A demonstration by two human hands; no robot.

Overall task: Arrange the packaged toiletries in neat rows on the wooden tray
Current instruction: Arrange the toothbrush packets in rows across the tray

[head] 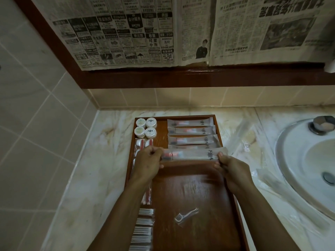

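A wooden tray [195,192] lies on the marble counter. Between my hands stretches a long frosted toothbrush packet [192,154], just in front of several like packets [190,131] stacked in a row at the tray's back right. My left hand [147,163] pinches its left end and my right hand [231,172] pinches its right end. Small white round tubs [146,128] sit at the back left corner. Down the tray's left side lie red-and-white packets [143,144] and several cotton-bud packets [144,227], partly hidden by my left arm. A packaged floss pick [185,215] lies loose mid-tray.
A white sink [311,165] with a chrome tap knob [323,125] is set in the counter to the right. Clear plastic sheeting [250,142] lies between tray and sink. Tiled walls stand left and behind; newspaper [163,33] covers the framed mirror above.
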